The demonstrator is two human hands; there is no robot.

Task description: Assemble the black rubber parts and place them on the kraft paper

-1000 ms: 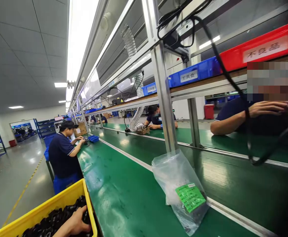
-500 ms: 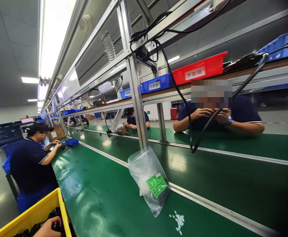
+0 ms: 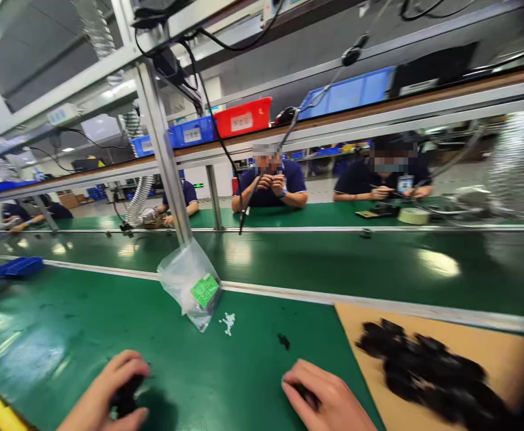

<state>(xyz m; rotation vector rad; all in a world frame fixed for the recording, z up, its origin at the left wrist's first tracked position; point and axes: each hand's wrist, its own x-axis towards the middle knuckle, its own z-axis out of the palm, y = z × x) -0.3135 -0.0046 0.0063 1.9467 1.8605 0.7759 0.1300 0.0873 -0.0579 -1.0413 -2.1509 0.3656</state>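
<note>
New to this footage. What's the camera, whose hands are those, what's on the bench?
One camera, worn on a person's head, looking forward and down. The two bare hands at the bottom are that person's. The left hand is closed on a small black part; the right hand rests on the green bench, fingers curled; what it holds is hidden. Ahead lie a clear plastic bag with a green label, some white bits, and a heap of black parts on a cardboard sheet. Other workers sit opposite.

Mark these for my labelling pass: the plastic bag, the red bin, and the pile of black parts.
plastic bag (image 3: 189, 286), head view, on the clear plastic above its green label.
red bin (image 3: 243, 117), head view, on its front wall.
black parts (image 3: 427, 371), head view, on the pile's middle.
</note>
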